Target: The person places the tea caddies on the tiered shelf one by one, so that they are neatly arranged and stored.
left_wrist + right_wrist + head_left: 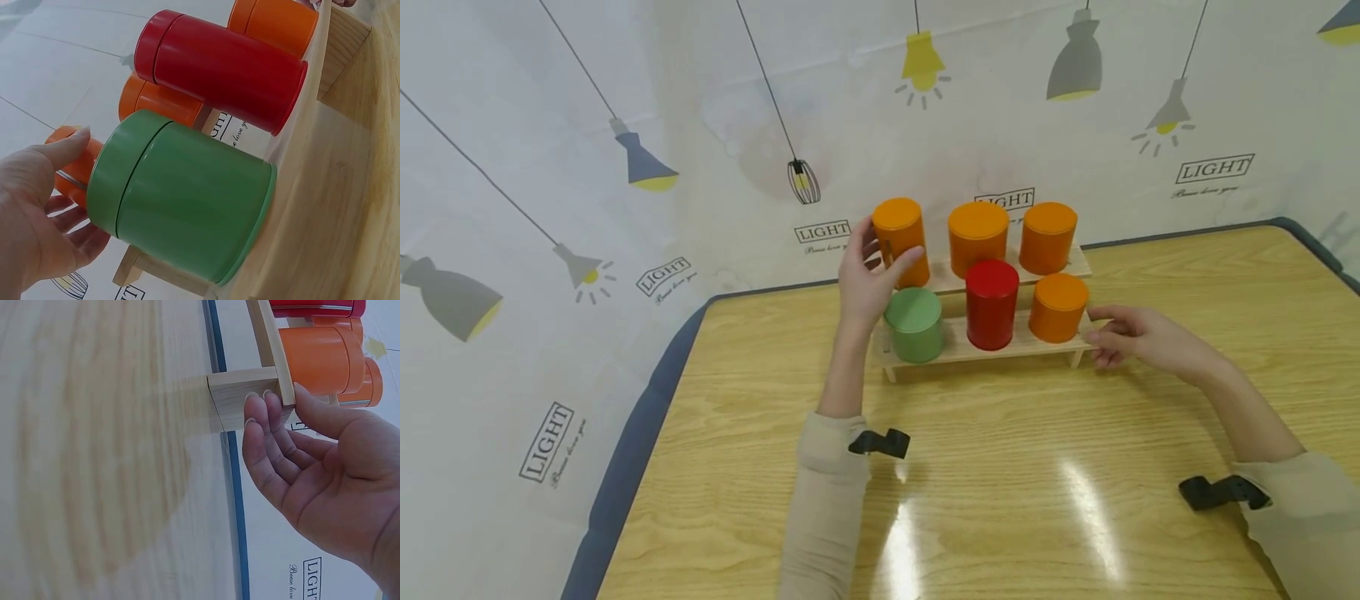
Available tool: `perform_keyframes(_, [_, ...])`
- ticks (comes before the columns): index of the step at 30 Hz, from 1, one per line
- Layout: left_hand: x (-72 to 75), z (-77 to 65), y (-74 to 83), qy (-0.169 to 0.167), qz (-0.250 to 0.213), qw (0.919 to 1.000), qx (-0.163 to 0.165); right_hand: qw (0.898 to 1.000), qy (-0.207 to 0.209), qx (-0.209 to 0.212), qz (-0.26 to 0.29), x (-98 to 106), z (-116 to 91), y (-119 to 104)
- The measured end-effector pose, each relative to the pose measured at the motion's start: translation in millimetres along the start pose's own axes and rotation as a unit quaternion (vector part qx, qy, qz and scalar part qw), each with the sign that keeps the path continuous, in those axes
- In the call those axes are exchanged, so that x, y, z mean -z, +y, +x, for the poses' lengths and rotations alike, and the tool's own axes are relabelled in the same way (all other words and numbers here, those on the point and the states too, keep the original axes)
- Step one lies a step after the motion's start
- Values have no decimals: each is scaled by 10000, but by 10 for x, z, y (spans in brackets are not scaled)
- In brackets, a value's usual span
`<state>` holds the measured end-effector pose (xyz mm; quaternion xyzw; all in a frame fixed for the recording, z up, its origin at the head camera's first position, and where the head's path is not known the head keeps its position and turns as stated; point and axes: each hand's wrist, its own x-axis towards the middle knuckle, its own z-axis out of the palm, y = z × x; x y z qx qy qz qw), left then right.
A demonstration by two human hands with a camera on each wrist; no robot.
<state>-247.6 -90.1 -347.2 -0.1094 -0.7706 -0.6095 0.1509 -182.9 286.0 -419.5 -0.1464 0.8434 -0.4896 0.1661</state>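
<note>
A two-tier wooden shelf (955, 351) stands on the table, carrying several lidded canisters. My left hand (867, 279) is at the tall orange canister (912, 254) on the upper tier's left end, thumb across its front and fingers round its far left side. Just before that hand is a green canister (194, 194) on the lower tier. A red canister (992, 307) and a short orange canister (1057, 310) share this tier. At the shelf's right end, my right hand (325, 469) pinches the lower board, thumb on its top edge and fingers beneath, beside the leg (240, 394).
Two more orange canisters (977, 242) occupy the upper tier's middle and right. Behind the wooden table (985, 467) hangs a white wall covering (715, 167) printed with lamps. A dark blue edge strip (647, 417) borders the tabletop.
</note>
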Motion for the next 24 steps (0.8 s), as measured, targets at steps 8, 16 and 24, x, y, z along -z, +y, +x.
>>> perform_keyframes(8, [87,-59,16,-75,-41,9999,94,9993,56,-216,-291,49,-3,-53])
perform_keyframes(16, [227,-158,-24,-201,257,9994,79,9990,167,26,-406,82,-18,-97])
perform_keyframes(24, [331,-276,-87,-395,804,9959,-128,9972,403,161,-615,86,-77,-176])
